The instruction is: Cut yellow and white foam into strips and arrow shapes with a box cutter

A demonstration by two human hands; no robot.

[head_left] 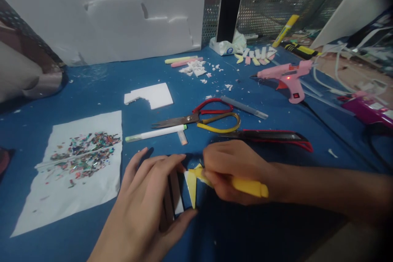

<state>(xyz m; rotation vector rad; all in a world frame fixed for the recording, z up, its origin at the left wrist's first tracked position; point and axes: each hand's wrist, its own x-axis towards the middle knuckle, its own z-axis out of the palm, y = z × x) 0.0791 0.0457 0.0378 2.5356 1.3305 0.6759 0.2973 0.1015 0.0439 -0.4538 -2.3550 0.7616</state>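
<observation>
The left hand (145,190) pinches the yellow wedge (191,187) end to end, its long axis running near to far, while the right hand (235,168) grips a marker (250,187) at its far end.

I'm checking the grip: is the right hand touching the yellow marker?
Touching: the head view shows the right hand wrapped around the yellow marker, its end sticking out.

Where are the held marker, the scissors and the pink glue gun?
Held marker (249,186): head view, on its yellow barrel.
Scissors (189,118): head view, on the pivot.
Pink glue gun (284,72): head view, on the body.
</observation>
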